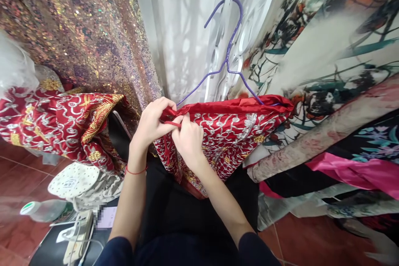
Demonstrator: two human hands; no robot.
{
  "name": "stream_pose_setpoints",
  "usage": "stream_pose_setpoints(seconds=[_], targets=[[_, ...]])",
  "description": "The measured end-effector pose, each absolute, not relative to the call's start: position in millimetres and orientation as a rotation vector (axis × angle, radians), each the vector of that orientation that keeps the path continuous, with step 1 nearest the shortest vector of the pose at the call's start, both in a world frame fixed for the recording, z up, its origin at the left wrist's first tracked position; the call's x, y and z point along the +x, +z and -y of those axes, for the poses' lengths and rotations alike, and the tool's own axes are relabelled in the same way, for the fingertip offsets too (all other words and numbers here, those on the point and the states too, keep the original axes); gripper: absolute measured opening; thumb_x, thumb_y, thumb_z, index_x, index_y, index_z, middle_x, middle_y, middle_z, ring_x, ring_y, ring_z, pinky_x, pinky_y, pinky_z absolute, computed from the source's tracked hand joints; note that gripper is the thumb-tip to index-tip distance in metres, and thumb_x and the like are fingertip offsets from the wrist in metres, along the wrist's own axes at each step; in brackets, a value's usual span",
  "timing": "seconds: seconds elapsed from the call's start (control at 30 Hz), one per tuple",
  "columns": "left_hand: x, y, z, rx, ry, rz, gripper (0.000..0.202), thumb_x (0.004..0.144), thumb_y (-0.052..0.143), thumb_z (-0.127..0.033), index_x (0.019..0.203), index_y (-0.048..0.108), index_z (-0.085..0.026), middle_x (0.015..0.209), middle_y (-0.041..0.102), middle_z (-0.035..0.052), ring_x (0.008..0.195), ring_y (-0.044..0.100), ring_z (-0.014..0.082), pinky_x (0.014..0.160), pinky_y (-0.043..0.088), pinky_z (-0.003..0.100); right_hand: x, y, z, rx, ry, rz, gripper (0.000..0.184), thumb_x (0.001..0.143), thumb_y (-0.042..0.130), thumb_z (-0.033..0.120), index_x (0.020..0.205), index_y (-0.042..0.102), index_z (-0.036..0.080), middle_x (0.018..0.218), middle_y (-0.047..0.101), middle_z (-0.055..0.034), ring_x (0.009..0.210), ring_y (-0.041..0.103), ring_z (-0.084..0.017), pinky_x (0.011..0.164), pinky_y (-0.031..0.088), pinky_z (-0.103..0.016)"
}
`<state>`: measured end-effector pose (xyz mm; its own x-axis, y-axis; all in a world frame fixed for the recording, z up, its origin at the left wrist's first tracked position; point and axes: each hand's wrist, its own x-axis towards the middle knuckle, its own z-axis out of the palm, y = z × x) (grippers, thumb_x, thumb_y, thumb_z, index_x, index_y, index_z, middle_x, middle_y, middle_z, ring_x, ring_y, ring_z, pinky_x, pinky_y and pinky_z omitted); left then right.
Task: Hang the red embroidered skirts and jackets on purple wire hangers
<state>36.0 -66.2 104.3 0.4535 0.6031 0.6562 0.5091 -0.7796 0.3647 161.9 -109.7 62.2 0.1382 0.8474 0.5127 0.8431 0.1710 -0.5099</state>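
A red embroidered garment (237,133) with silver and gold patterning hangs over a purple wire hanger (229,56). My left hand (154,122) is closed, pinching the garment's upper left corner near the hanger's arm. Touching it, my right hand (188,139) is closed on a thin red strap (173,124) at the same corner. A red thread bracelet circles my left wrist. Both forearms reach up from dark sleeves at the bottom of the view.
More red embroidered cloth (62,124) lies at left under a sequined fabric (81,25). White curtain (183,29) hangs behind. Printed floral fabrics (336,50) and pink cloth (352,170) fill the right. A plastic bottle (43,210), white perforated disc (73,179) and power strip (79,237) sit lower left.
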Motion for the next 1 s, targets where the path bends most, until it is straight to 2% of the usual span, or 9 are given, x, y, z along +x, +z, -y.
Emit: stream_pose_setpoints(seconds=[0.1, 0.2, 0.27, 0.33, 0.47, 0.63, 0.8, 1.0], targets=[[33.5, 114.6, 66.5, 2.604, 1.068, -0.949, 0.015, 0.094, 0.059, -0.035, 0.091, 0.062, -0.020, 0.091, 0.063, 0.0030, 0.081, 0.058, 0.0153, 0.076, 0.046, 0.029, 166.2, 62.2, 112.0, -1.427, 0.387, 1.491, 0.025, 0.093, 0.046, 0.030, 0.096, 0.067, 0.015, 0.063, 0.065, -0.0039, 0.055, 0.059, -0.018, 0.059, 0.044, -0.029], [32.9, 116.0, 67.0, 2.623, 0.997, -0.942, 0.016, 0.094, 0.059, -0.031, 0.103, 0.066, -0.021, 0.100, 0.068, 0.0050, 0.088, 0.062, 0.0168, 0.081, 0.048, 0.030, 165.0, 58.8, 113.9, -1.012, 0.873, 1.259, 0.027, 0.094, 0.045, 0.039, 0.088, 0.063, 0.020, 0.053, 0.052, 0.0058, 0.042, 0.044, -0.009, 0.046, 0.036, -0.022], [34.6, 110.9, 67.3, 2.641, 1.044, -0.959, 0.021, 0.096, 0.057, -0.032, 0.109, 0.069, -0.022, 0.107, 0.071, 0.0066, 0.095, 0.065, 0.0185, 0.086, 0.049, 0.032, 161.6, 54.7, 114.2, -0.855, 1.090, 1.109, 0.028, 0.092, 0.049, 0.045, 0.083, 0.058, 0.020, 0.049, 0.048, 0.0090, 0.035, 0.036, -0.006, 0.038, 0.028, -0.020], [37.8, 103.1, 68.4, 2.663, 1.127, -0.994, 0.023, 0.097, 0.055, -0.033, 0.109, 0.072, -0.022, 0.112, 0.072, 0.0076, 0.101, 0.067, 0.0203, 0.089, 0.049, 0.034, 157.4, 49.7, 113.4, -0.802, 1.165, 1.012, 0.030, 0.089, 0.053, 0.048, 0.077, 0.055, 0.020, 0.046, 0.046, 0.0099, 0.032, 0.032, -0.004, 0.035, 0.024, -0.020], [44.9, 90.6, 74.2, 2.666, 1.248, -1.098, 0.023, 0.096, 0.054, -0.027, 0.107, 0.074, -0.023, 0.117, 0.075, 0.0075, 0.112, 0.068, 0.0234, 0.096, 0.049, 0.040, 150.2, 42.8, 111.2, -0.805, 1.096, 0.870, 0.030, 0.083, 0.061, 0.045, 0.068, 0.050, 0.021, 0.044, 0.039, 0.0114, 0.036, 0.030, -0.003, 0.037, 0.023, -0.019], [51.3, 87.9, 78.9, 2.499, 1.472, -1.084, 0.023, 0.095, 0.055, -0.024, 0.105, 0.076, -0.023, 0.111, 0.078, 0.0042, 0.124, 0.066, 0.0245, 0.105, 0.050, 0.044, 148.1, 49.4, 111.3, -0.780, 1.170, 0.826, 0.028, 0.078, 0.061, 0.045, 0.067, 0.051, 0.021, 0.046, 0.035, 0.0117, 0.038, 0.025, -0.003, 0.039, 0.021, -0.020], [55.0, 89.7, 77.1, 2.368, 1.641, -1.065, 0.020, 0.093, 0.062, -0.027, 0.101, 0.080, -0.024, 0.107, 0.079, 0.0034, 0.109, 0.074, 0.0238, 0.096, 0.058, 0.040, 146.7, 55.9, 110.5, -0.781, 1.159, 0.832, 0.027, 0.078, 0.061, 0.044, 0.066, 0.054, 0.020, 0.047, 0.036, 0.0109, 0.040, 0.026, -0.003, 0.041, 0.022, -0.020], [60.3, 90.6, 72.4, 2.282, 1.619, -1.160, 0.020, 0.090, 0.066, -0.029, 0.100, 0.082, -0.022, 0.100, 0.080, 0.0050, 0.076, 0.075, 0.0189, 0.070, 0.058, 0.031, 143.4, 47.1, 109.3, -0.843, 1.113, 0.809, 0.029, 0.079, 0.058, 0.045, 0.066, 0.054, 0.020, 0.047, 0.033, 0.0110, 0.042, 0.025, -0.004, 0.042, 0.021, -0.020]])
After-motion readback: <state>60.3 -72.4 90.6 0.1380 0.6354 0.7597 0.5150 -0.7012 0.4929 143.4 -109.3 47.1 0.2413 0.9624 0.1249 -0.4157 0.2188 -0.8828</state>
